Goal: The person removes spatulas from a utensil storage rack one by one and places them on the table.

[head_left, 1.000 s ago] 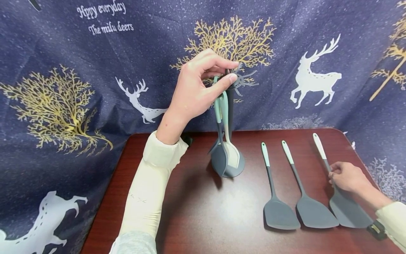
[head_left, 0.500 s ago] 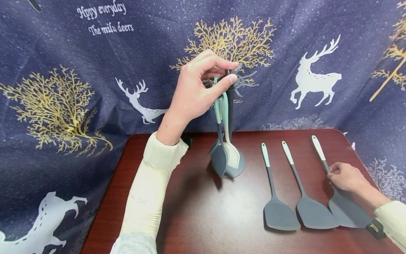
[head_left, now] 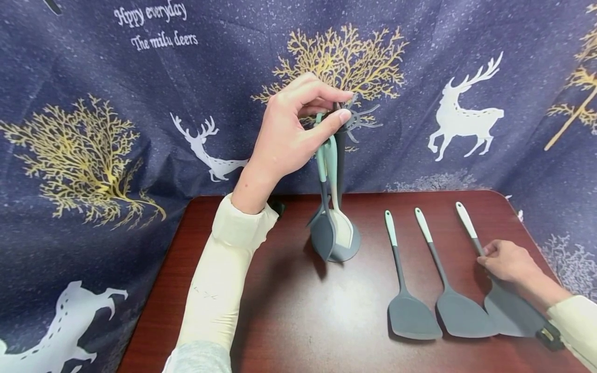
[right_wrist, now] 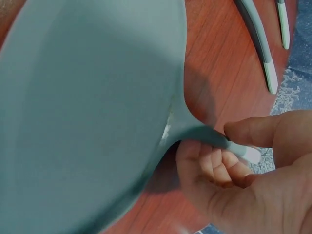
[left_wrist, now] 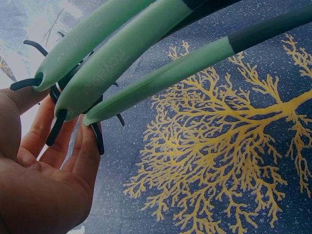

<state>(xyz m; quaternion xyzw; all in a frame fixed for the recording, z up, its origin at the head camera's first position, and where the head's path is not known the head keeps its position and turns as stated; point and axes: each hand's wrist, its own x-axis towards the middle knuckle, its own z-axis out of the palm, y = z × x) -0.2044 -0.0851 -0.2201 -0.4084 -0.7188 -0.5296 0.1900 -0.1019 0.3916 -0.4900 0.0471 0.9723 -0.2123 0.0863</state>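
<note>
Dark blue cloth (head_left: 224, 67) hangs behind the table, with white deer (head_left: 468, 116), gold trees (head_left: 95, 155) and some white words (head_left: 156, 26) on it. In front of it is a shiny red-brown table (head_left: 280, 316) with round corners. Near the back, to the left of three flat turners, stands a dark rack (head_left: 341, 168) with thin hooks (head_left: 368, 124) poking out at the top. One person's left hand (head_left: 291, 124) is up high there, and its thumb and fingers pinch the top of the rack. Seen from the left wrist, three green handles (left_wrist: 122, 66) hang by the holes in their ends, each on its own hook, close to the fingers. Lower down on the rack, one tool has a pale head (head_left: 344, 228), and a gray head (head_left: 322, 235) hangs just beside it. On the right side, the turners make a row, with their handles pointing away from the person and their wide gray ends nearer. They are the left turner (head_left: 412, 316), the middle turner (head_left: 466, 313) and the right turner (head_left: 510, 311). The right hand (head_left: 508, 263) is closed around the gray neck of the right turner, with the thumb on one side and the fingers bent on the other. I can't tell if that turner is lying flat or lifted a little. Both arms have cream sleeves (head_left: 216, 290).
</note>
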